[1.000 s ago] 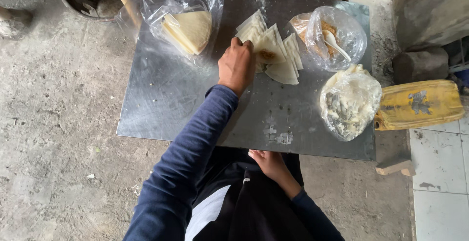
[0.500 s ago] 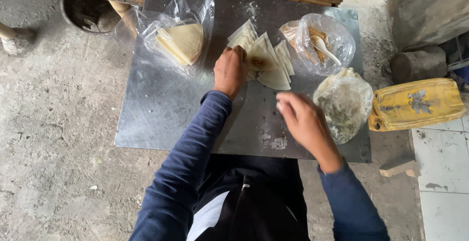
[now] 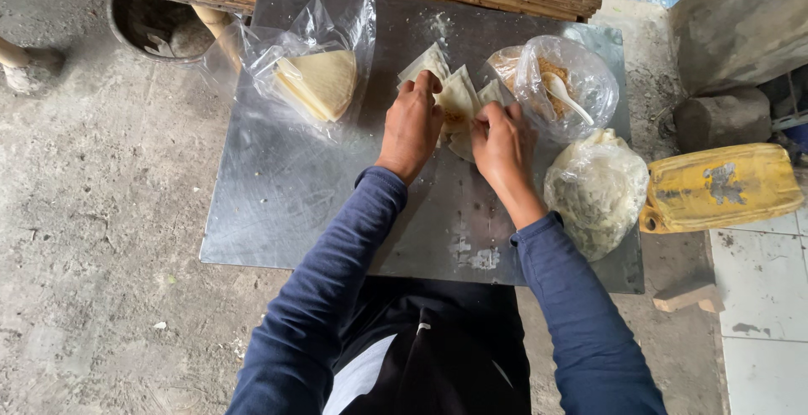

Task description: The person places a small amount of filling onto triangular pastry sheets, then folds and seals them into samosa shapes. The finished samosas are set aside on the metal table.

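Several pale triangular pastry wrappers lie fanned out on a grey metal sheet. My left hand presses its fingers on the left wrappers. My right hand rests fingers-down on the right side of the same pile, close beside the left hand. One wrapper between the hands carries a small brown dab of filling. Both arms wear dark blue sleeves.
A clear bag with a stack of wrappers lies at the back left. A bagged bowl of brown filling with a white spoon stands at the back right, a knotted bag of pale mix beside it. A yellow jerrycan lies right of the sheet.
My right hand rose from my lap, came over the sheet and settled on the wrappers beside the left hand. The left hand stayed on the pile.
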